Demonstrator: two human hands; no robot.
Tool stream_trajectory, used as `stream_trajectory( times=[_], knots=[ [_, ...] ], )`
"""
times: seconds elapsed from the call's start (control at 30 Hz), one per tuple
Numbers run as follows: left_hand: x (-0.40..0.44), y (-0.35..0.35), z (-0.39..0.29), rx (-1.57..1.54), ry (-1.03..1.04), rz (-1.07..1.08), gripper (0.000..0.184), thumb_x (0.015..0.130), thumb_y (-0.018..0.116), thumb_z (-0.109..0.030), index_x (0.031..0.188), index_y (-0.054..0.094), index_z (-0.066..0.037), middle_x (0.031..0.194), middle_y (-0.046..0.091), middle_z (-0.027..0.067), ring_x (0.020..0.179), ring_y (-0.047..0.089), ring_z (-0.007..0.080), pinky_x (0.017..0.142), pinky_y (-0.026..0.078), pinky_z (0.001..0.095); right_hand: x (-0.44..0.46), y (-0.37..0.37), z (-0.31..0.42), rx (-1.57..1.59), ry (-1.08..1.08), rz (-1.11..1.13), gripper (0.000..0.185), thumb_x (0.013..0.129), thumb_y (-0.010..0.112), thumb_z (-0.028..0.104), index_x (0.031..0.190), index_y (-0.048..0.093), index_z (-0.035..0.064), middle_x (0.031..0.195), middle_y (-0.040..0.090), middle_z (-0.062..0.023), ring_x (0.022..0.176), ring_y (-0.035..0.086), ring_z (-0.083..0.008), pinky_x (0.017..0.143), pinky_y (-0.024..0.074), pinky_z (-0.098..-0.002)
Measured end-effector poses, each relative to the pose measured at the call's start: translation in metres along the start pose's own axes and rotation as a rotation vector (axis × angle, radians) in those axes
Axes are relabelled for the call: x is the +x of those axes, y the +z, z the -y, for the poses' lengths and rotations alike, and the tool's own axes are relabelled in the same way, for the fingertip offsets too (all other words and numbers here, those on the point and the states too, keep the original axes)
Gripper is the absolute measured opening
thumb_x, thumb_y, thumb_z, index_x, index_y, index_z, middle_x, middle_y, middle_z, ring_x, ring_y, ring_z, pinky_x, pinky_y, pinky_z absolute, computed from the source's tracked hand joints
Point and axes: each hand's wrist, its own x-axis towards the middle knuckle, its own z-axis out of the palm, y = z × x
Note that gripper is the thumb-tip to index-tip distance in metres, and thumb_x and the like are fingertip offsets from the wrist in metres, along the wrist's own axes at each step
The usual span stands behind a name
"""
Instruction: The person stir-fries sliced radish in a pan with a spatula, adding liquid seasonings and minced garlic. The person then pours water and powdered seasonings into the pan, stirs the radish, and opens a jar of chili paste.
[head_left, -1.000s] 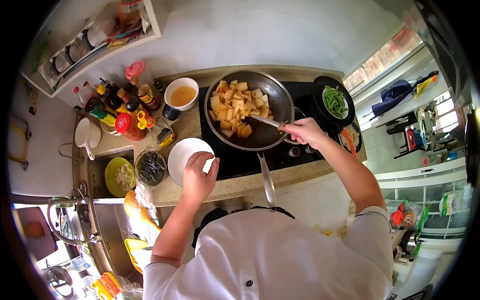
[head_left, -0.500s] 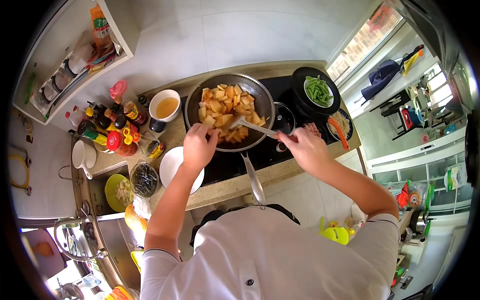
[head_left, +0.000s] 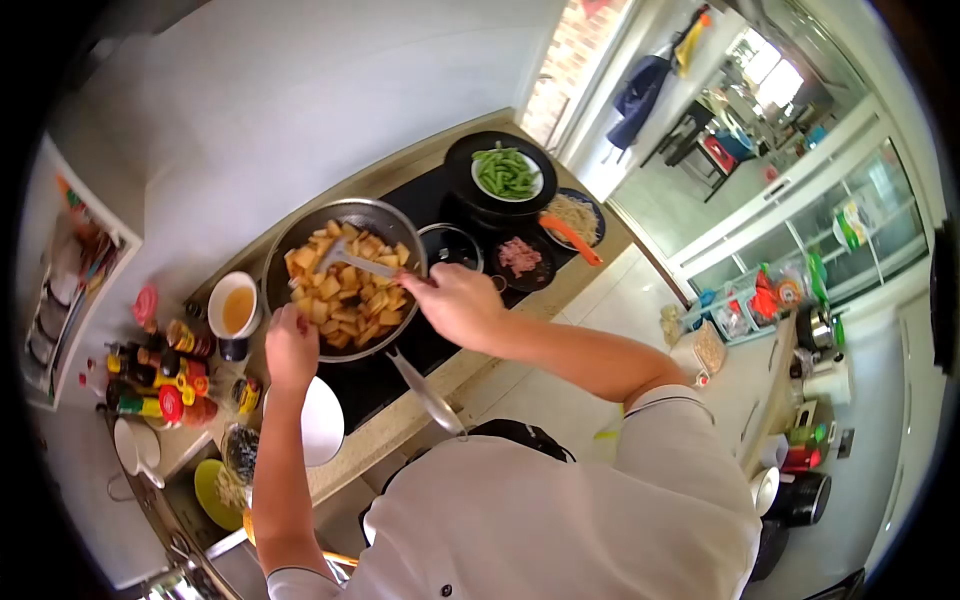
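Where metal spatula crosses blocky chunks, round pan

Right grip on spatula, left grip at pan rim.

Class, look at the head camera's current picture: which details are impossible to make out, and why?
In the head view:
Spatula: handle end, hidden inside the right hand.
Left hand: its own fingers hide whether it grips the pan.
White bowl: partly covered by the left forearm.
Bottles: label wording, too small and blurred.
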Motion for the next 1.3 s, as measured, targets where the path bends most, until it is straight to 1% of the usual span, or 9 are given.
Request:
stream_trajectory(
  times=[0.1,0.13,0.23,0.3,0.43,0.53,0.9,1.17,1.3],
  knots=[
    [0.009,0.000,0.004,-0.017,0.004,0.052,0.005,0.084,0.068,-0.001,0.085,0.063,-0.001,0.085,0.063,0.0179,0.082,0.063,0.0388,0.068,0.052,0.0449,0.011,0.021,0.005,0.037,-0.001,-0.049,0.040,0.090,0.067,0.015,0.130,0.069,0.0159,0.077,0.057,-0.0087,0.068,0.063,-0.0268,0.055,0.0528,-0.0397],
    [0.012,0.001,-0.001,-0.017,0.010,0.058,0.005,0.084,0.068,-0.001,0.085,0.063,-0.001,0.085,0.063,0.0179,0.082,0.063,0.0388,0.068,0.052,0.0449,0.018,0.019,0.008,0.097,0.077,0.140,0.036,0.094,0.059,0.010,0.129,0.067,0.0080,0.091,0.065,-0.0121,0.084,0.069,-0.0314,0.065,0.0571,-0.0425],
    [0.021,-0.007,-0.016,0.253,-0.234,0.295,0.007,0.084,0.072,-0.004,0.085,0.066,-0.001,0.092,0.068,0.0166,0.090,0.066,0.0354,0.078,0.052,0.0450,0.011,0.020,0.004,0.058,0.060,0.293,0.033,0.096,0.058,0.011,0.127,0.067,0.0081,0.093,0.066,-0.0124,0.085,0.069,-0.0313,0.067,0.0573,-0.0432],
    [0.018,-0.014,-0.018,0.317,0.365,-0.149,0.008,0.083,0.074,-0.008,0.086,0.069,-0.003,0.094,0.071,0.0145,0.095,0.067,0.0330,0.090,0.049,0.0474,0.004,-0.005,-0.006,0.087,0.013,0.300,0.026,0.098,0.060,0.016,0.120,0.071,0.0092,0.086,0.065,-0.0108,0.083,0.069,-0.0308,0.067,0.0564,-0.0446],
    [-0.005,-0.034,0.001,0.200,0.193,-0.081,0.010,0.082,0.076,-0.008,0.090,0.072,-0.002,0.100,0.072,0.0155,0.098,0.066,0.0348,0.095,0.046,0.0467,0.013,-0.094,-0.026,0.116,-0.006,0.228,0.017,0.093,0.069,0.022,0.106,0.080,0.0195,0.066,0.056,-0.0066,0.058,0.062,-0.0276,0.052,0.0484,-0.0446],
    [-0.023,-0.057,-0.011,0.134,0.130,-0.112,0.011,0.083,0.076,-0.009,0.089,0.071,-0.002,0.101,0.071,0.0165,0.098,0.065,0.0368,0.094,0.046,0.0475,0.045,-0.147,-0.029,0.108,-0.092,0.448,0.013,0.091,0.070,0.020,0.097,0.081,0.0182,0.069,0.065,-0.0086,0.062,0.064,-0.0292,0.056,0.0495,-0.0440],
    [-0.073,-0.071,-0.050,-0.031,-0.012,-0.154,0.012,0.083,0.078,-0.007,0.092,0.072,0.000,0.105,0.072,0.0153,0.097,0.065,0.0373,0.089,0.051,0.0460,0.056,-0.059,-0.021,0.067,-0.035,0.234,0.014,0.093,0.066,0.019,0.090,0.076,0.0110,0.067,0.065,-0.0134,0.062,0.066,-0.0340,0.057,0.0524,-0.0462],
    [-0.082,-0.078,-0.063,-0.075,-0.072,-0.148,0.016,0.082,0.081,-0.008,0.093,0.073,-0.001,0.108,0.072,0.0153,0.099,0.067,0.0349,0.088,0.055,0.0432,0.092,-0.010,-0.097,-0.093,0.325,0.590,0.054,0.104,0.055,0.045,0.078,0.072,0.0000,0.069,0.067,-0.0220,0.064,0.065,-0.0457,0.063,0.0525,-0.0534],
    [-0.095,-0.073,-0.060,-0.134,-0.114,-0.165,0.015,0.083,0.081,-0.008,0.094,0.073,-0.001,0.108,0.072,0.0151,0.099,0.066,0.0351,0.087,0.055,0.0431,0.075,0.037,-0.087,0.494,0.760,0.728,0.053,0.100,0.063,0.047,0.081,0.075,-0.0015,0.065,0.069,-0.0125,0.057,0.066,-0.0251,0.058,0.0510,-0.0405]
  ],
)
